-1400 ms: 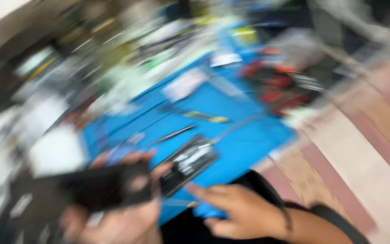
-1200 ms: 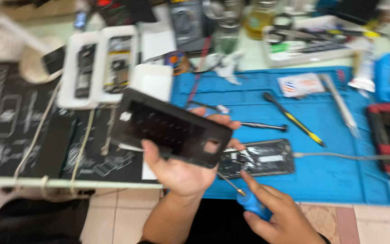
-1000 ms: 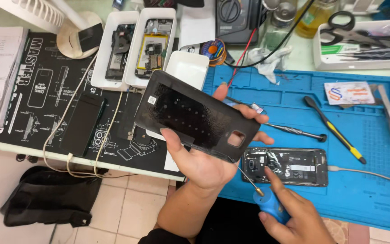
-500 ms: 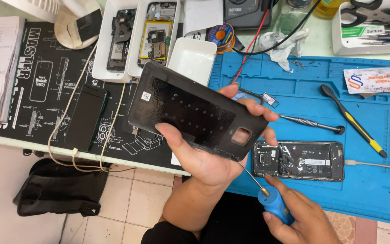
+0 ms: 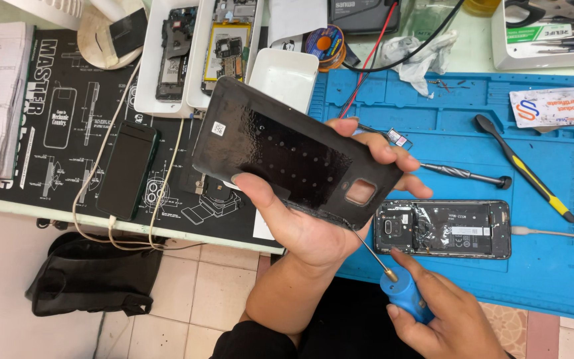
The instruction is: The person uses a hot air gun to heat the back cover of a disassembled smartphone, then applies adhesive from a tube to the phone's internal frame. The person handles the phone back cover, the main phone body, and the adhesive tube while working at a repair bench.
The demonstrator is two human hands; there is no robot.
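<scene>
My left hand (image 5: 313, 219) holds a black phone back cover (image 5: 293, 153) with its inner side up, tilted over the table's front edge. My right hand (image 5: 443, 319) grips a blue-handled screwdriver (image 5: 400, 296) whose thin shaft points up and left under the cover. An opened phone (image 5: 443, 229) without its back lies flat on the blue mat (image 5: 553, 272), just right of the cover, with a cable plugged in at its right end.
A black screwdriver (image 5: 463, 175) and a black-and-yellow pry tool (image 5: 526, 169) lie on the blue mat. A dark phone (image 5: 127, 169) on a cable rests on the black mat (image 5: 41, 133). White trays (image 5: 194, 46) hold phone parts. A black bag (image 5: 94, 276) sits on the floor.
The head view went from blurred sweeping to steady. My left hand has kept the cover raised and shifted it slightly right; my right hand stays low with the screwdriver.
</scene>
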